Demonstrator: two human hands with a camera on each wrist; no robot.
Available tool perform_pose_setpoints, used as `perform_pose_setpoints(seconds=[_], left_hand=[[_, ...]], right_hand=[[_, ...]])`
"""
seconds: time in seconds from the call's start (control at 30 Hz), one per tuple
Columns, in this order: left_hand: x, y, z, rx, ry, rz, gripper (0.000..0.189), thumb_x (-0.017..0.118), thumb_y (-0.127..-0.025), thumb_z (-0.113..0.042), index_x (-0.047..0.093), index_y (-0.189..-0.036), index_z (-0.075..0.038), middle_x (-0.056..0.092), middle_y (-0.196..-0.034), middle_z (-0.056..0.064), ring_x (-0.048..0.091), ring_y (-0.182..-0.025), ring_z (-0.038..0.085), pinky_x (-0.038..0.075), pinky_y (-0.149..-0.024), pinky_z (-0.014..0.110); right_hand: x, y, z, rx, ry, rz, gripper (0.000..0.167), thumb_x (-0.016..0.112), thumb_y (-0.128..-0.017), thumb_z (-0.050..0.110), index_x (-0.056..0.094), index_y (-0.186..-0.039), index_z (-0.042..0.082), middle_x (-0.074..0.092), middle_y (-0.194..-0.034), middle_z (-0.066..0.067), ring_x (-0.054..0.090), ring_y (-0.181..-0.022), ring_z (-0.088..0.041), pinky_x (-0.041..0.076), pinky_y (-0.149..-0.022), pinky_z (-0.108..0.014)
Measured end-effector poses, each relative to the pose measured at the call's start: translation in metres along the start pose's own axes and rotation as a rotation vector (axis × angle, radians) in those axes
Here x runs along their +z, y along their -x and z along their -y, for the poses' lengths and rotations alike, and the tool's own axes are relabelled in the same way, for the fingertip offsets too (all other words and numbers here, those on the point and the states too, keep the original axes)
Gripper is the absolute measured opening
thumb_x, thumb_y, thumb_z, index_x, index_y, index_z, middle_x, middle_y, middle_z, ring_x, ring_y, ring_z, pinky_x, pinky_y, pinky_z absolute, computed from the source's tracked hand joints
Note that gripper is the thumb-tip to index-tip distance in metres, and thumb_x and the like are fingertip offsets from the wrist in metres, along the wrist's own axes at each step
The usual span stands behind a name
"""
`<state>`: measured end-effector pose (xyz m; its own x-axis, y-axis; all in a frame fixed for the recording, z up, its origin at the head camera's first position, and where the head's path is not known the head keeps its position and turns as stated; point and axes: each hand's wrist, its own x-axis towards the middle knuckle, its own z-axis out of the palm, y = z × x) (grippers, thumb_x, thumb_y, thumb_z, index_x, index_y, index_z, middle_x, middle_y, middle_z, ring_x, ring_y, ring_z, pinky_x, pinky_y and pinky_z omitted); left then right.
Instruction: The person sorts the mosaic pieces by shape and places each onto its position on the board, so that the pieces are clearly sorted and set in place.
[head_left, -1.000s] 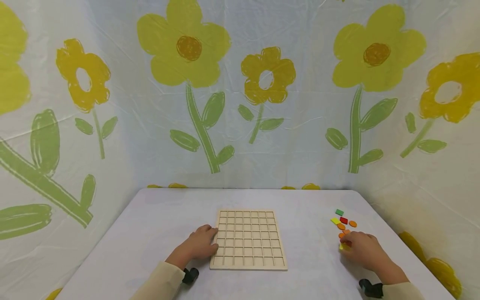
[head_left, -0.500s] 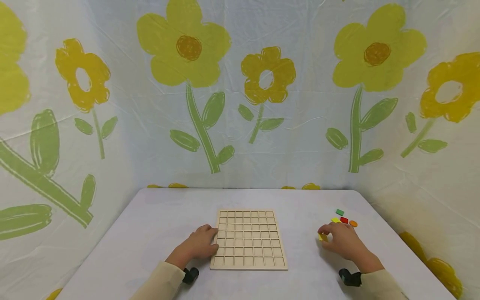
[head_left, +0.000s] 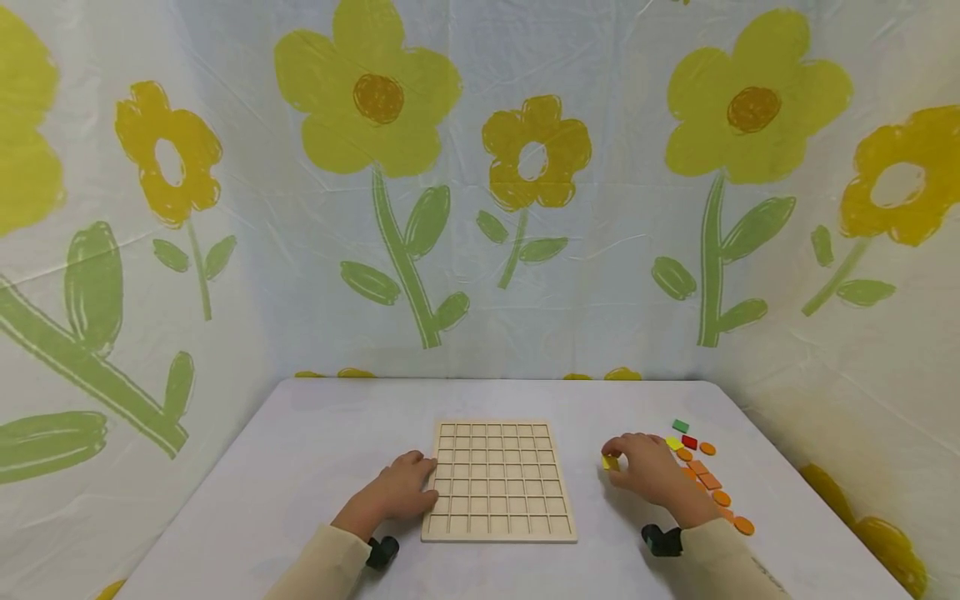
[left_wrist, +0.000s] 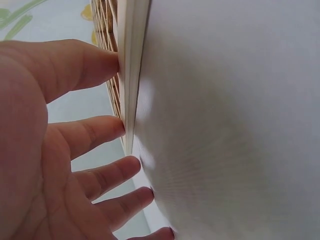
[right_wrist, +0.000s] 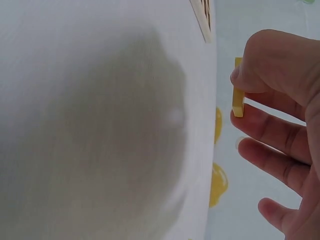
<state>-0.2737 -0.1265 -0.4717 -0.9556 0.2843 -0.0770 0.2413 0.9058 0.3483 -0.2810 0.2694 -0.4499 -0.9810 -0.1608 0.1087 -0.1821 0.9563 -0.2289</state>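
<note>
A pale wooden grid board (head_left: 498,542) lies flat on the table, its square cells bare. My left hand (head_left: 397,487) rests at its left side. In the left wrist view the thumb and index fingertip touch the board's edge (left_wrist: 131,60), the other fingers spread and fairly straight. Right of the board, my right hand (head_left: 651,468) holds a small yellow square tile (head_left: 610,462) above the table. The right wrist view shows that yellow tile (right_wrist: 238,102) pinched between thumb and fingers, the remaining fingers loosely bent.
Beside and behind the right hand lie several loose pieces: a green tile (head_left: 680,425), a red tile (head_left: 689,442), a yellow tile (head_left: 674,443), orange discs (head_left: 743,525) and orange squares (head_left: 709,481). A flower-printed cloth (head_left: 600,317) surrounds the white table (head_left: 337,417).
My right hand has moved left from the loose pieces towards the board, bringing the yellow tile along. More orange pieces show behind it. The left hand and board have stayed in place.
</note>
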Motion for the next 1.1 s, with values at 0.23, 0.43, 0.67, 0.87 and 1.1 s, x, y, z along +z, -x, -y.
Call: perform_pose_setpoints(seconds=[0.23, 0.43, 0.67, 0.87, 1.1], left_hand=[[0.0, 0.0, 0.0, -0.004, 0.0, 0.005, 0.055, 0.061, -0.09, -0.032, 0.053, -0.137, -0.005, 0.047, -0.141, 0.019, 0.044, -0.133, 0.038, 0.034, -0.108, 0.063], [0.001, -0.001, 0.001, -0.011, -0.005, 0.013, 0.054, 0.061, -0.09, -0.033, 0.053, -0.137, -0.007, 0.047, -0.141, 0.019, 0.043, -0.134, 0.038, 0.034, -0.108, 0.062], [0.0, -0.001, 0.002, -0.003, -0.011, 0.014, 0.054, 0.062, -0.09, -0.033, 0.053, -0.137, -0.007, 0.048, -0.139, 0.018, 0.044, -0.132, 0.037, 0.035, -0.107, 0.062], [0.0, 0.001, 0.001, 0.006, -0.011, 0.008, 0.054, 0.061, -0.09, -0.033, 0.053, -0.137, -0.007, 0.048, -0.139, 0.018, 0.044, -0.132, 0.037, 0.035, -0.107, 0.062], [-0.001, 0.004, -0.001, 0.001, 0.011, 0.01, 0.055, 0.061, -0.09, -0.032, 0.053, -0.137, -0.006, 0.046, -0.142, 0.02, 0.042, -0.134, 0.039, 0.033, -0.109, 0.063]], right_hand=[[0.007, -0.011, 0.014, -0.003, -0.018, -0.012, 0.025, 0.077, -0.077, 0.02, 0.071, -0.102, 0.017, 0.067, -0.095, 0.003, 0.06, -0.1, -0.023, 0.029, -0.11, -0.061], [0.012, -0.017, 0.025, -0.007, -0.025, -0.006, 0.024, 0.078, -0.078, 0.022, 0.071, -0.101, 0.019, 0.067, -0.096, 0.004, 0.059, -0.102, -0.022, 0.03, -0.111, -0.06], [0.013, -0.022, 0.037, -0.021, -0.03, -0.001, 0.023, 0.077, -0.078, 0.022, 0.072, -0.101, 0.018, 0.067, -0.096, 0.004, 0.059, -0.102, -0.022, 0.031, -0.11, -0.059], [0.014, -0.025, 0.048, -0.043, -0.041, 0.003, 0.023, 0.076, -0.078, 0.02, 0.072, -0.1, 0.016, 0.067, -0.095, 0.004, 0.06, -0.102, -0.022, 0.032, -0.109, -0.057], [0.021, -0.033, 0.055, -0.035, -0.062, 0.025, 0.023, 0.078, -0.079, 0.023, 0.072, -0.1, 0.018, 0.067, -0.098, 0.005, 0.059, -0.105, -0.021, 0.033, -0.11, -0.054]])
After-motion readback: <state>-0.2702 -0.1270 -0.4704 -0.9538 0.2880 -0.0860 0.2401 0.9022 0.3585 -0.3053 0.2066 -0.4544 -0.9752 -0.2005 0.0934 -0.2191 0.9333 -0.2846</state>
